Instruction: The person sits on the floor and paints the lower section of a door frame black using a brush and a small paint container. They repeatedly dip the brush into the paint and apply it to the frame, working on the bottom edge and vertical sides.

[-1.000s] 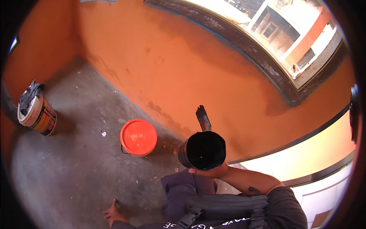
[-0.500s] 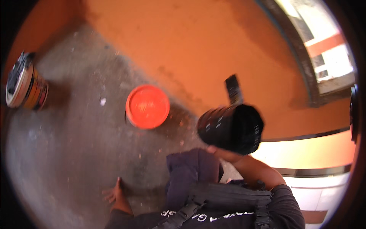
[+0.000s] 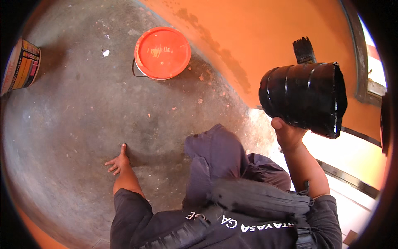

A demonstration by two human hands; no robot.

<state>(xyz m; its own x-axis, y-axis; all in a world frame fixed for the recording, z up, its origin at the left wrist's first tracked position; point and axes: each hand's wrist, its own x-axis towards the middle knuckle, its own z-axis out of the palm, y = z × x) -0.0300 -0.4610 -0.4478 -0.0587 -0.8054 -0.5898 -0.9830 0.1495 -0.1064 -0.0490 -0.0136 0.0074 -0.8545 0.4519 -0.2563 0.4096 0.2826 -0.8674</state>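
My right hand (image 3: 289, 135) grips a glossy black, ribbed, round container (image 3: 298, 93) from below, its thumb against the side. The container is tilted sideways, its cut-looking open end toward the right; what is inside is too dark to make out. Behind it a dark-bristled paintbrush (image 3: 304, 50) sticks up; its handle is hidden, so I cannot tell whether the same hand holds it. My left hand (image 3: 118, 161) is off to the left with fingers spread and nothing in it, above or against the grey concrete floor (image 3: 87, 124); contact is unclear.
A bucket with an orange lid (image 3: 162, 53) stands on the floor near the orange wall (image 3: 244, 37). At the far left is a printed paint pail (image 3: 25, 66). A window frame (image 3: 360, 62) borders the right side. My bent knee (image 3: 217, 149) is between my arms.
The black container and brush have moved up and right with my right hand. My left hand appears higher, fingers still spread. The view has shifted, so the bucket and pail sit higher in it.
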